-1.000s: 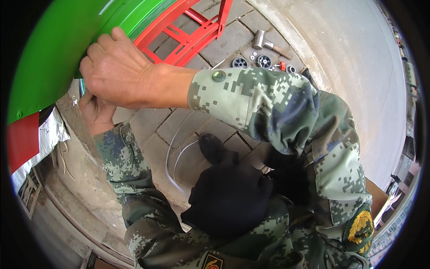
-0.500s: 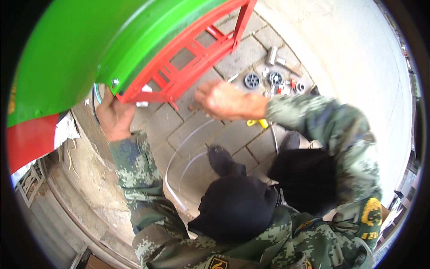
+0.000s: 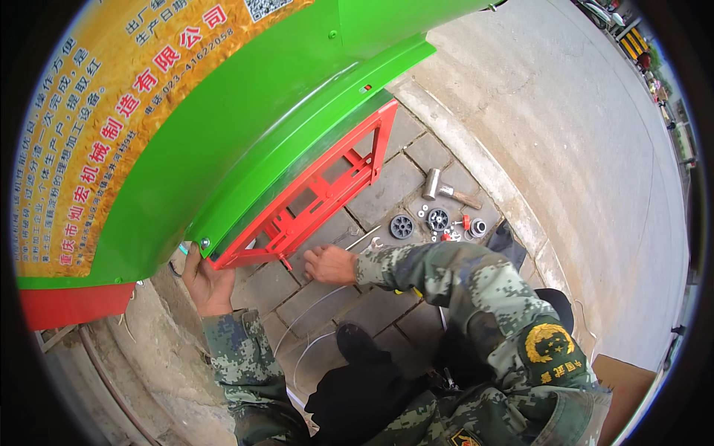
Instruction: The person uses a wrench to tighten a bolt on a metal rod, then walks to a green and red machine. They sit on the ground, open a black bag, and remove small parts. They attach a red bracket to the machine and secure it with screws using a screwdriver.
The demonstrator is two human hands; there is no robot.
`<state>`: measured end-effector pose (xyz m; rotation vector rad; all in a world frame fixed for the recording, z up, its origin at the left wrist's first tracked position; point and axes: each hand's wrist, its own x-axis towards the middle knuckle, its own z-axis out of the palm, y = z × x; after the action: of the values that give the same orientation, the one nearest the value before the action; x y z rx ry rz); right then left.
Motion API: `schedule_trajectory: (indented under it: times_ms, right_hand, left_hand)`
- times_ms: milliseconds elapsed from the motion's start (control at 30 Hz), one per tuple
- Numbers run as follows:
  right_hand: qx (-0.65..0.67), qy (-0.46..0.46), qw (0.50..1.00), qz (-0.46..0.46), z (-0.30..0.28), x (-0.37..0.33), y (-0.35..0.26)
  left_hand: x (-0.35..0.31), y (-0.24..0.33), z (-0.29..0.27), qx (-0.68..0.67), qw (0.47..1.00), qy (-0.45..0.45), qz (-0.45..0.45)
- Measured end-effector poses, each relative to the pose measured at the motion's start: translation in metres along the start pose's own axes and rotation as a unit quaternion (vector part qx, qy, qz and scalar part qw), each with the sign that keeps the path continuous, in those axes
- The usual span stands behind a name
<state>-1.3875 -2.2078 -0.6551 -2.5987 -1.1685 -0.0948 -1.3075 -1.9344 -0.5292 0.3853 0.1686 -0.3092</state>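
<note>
My left hand (image 3: 209, 285) is at the lower corner of the green curved housing (image 3: 245, 189), pinching its edge beside a bolt (image 3: 205, 243). Some of its fingers disappear behind the panel. A red metal frame (image 3: 327, 192) with slots and crossbars joins the housing at that corner. My right hand (image 3: 331, 264) is low over the paving, just right of the frame's lower end. Its fingers are curled closed, and whatever they may hold is hidden. An open-end wrench (image 3: 375, 244) lies beside this hand on the paving.
To the right lie a hammer (image 3: 448, 189), two black spoked wheels (image 3: 401, 227), several washers and small red fittings, and a round metal part (image 3: 477, 227). A thin white tube (image 3: 306, 306) curves near my feet. A kerb (image 3: 476, 149) borders the paving; left is a rough concrete step (image 3: 175, 320).
My view has shifted, showing more of the housing. My right hand has come down from its raised place toward the paving, still closed. My left hand stays at the housing's corner.
</note>
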Motion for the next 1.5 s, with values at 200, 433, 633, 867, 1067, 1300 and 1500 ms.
schedule_trajectory:
  times_ms: [200,433,633,867,1067,1300,1500]
  right_hand:
    - [0.145,0.082,0.986,0.003,-0.265,-0.011,0.019]
    - [0.217,0.372,0.883,0.185,-0.463,-0.051,0.049]
    - [0.231,0.353,0.898,0.128,-0.455,-0.039,0.103]
    - [0.222,0.341,0.903,0.137,-0.436,-0.028,0.110]
    - [0.217,0.327,0.903,0.173,-0.442,-0.026,0.112]
    - [0.249,0.317,0.900,0.164,-0.444,-0.017,0.104]
    - [0.225,0.296,0.915,0.158,-0.449,-0.013,0.105]
  left_hand:
    - [-0.006,-0.001,-0.003,-0.004,1.000,0.010,0.014]
    - [-0.009,0.002,-0.010,0.021,1.000,-0.001,0.015]
    - [-0.008,0.001,-0.008,0.035,0.999,0.006,0.029]
    - [-0.010,0.004,-0.013,0.029,0.999,-0.016,0.016]
    - [-0.010,0.004,-0.018,0.034,0.999,-0.018,0.016]
    - [-0.010,0.005,-0.020,0.019,1.000,-0.006,0.010]
    - [-0.011,0.003,-0.013,0.020,1.000,-0.007,0.015]
